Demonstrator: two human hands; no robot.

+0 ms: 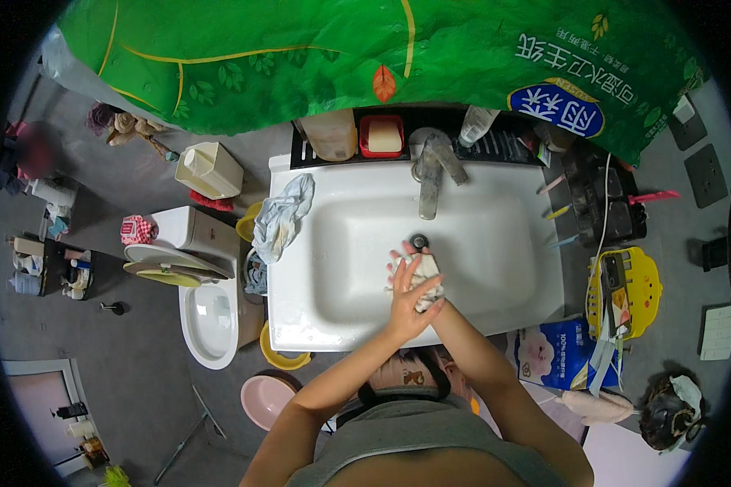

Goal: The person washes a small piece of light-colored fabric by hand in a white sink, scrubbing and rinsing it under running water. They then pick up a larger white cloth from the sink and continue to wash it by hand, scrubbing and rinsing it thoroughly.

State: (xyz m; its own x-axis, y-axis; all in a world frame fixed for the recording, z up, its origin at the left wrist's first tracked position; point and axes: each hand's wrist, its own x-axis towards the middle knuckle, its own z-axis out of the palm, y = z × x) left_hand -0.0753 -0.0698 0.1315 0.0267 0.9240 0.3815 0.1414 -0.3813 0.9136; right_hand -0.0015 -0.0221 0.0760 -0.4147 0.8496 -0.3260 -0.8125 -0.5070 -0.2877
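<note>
A crumpled white cloth [427, 277] lies between my two hands over the white washbasin [356, 255]. My right hand [443, 304] is underneath, bearing the cloth on its palm, partly covered by it. From above, my left hand [409, 307] presses on the cloth with its fingers spread. Just beyond my fingertips is the dark drain plug [420, 241]. Above that, the metal faucet [428, 182] reaches over the basin; whether water runs is not visible. A pale blue wet cloth [284, 216] hangs across the basin's left rim.
A large green tissue package [280, 67] overhangs the back ledge, near a red soap dish [382, 150]. To the left stands a toilet [210, 316], with a pink basin [267, 400] on the floor. At right are a black holder [603, 195] and a yellow basket [642, 292].
</note>
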